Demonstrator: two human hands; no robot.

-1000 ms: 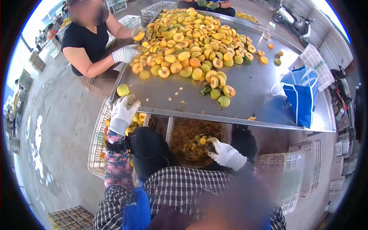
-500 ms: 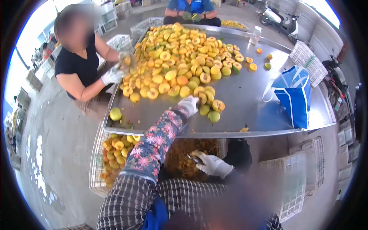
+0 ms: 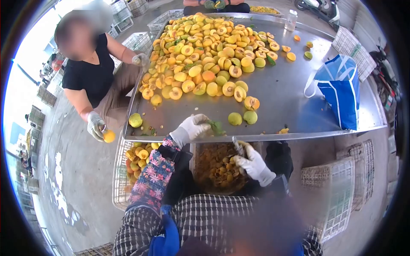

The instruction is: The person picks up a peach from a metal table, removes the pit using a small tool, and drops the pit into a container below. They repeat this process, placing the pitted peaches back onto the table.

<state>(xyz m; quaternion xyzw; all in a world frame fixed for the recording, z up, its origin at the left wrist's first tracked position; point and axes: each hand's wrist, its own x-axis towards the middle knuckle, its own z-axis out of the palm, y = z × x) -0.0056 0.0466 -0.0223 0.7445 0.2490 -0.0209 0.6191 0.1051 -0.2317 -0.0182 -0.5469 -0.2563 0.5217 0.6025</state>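
My left hand (image 3: 192,129), in a white glove, hovers over the table's near edge. Its fingers are bent around a green leaf (image 3: 218,128), which looks blurred. In front of it two green-yellow peaches (image 3: 242,118) sit together on the metal table (image 3: 282,102). Below the edge my right hand (image 3: 255,165), gloved in white too, grips a small metal pitting tool (image 3: 237,146) with its tip upward. Under that hand a crate holds brown pits and scraps (image 3: 218,168). A large heap of halved yellow peaches (image 3: 205,55) covers the table's far left part.
A crate of peach halves (image 3: 139,160) stands at my left below the table. A blue bag (image 3: 339,96) and a clear bottle (image 3: 291,20) are on the table. White crates (image 3: 329,192) stand at right. A co-worker's gloved hand (image 3: 96,126) holds a peach at left.
My left hand has drawn back from the peaches toward me, now with the leaf. My right hand has risen slightly with the tool. The co-worker's hands have parted, one lowering a peach.
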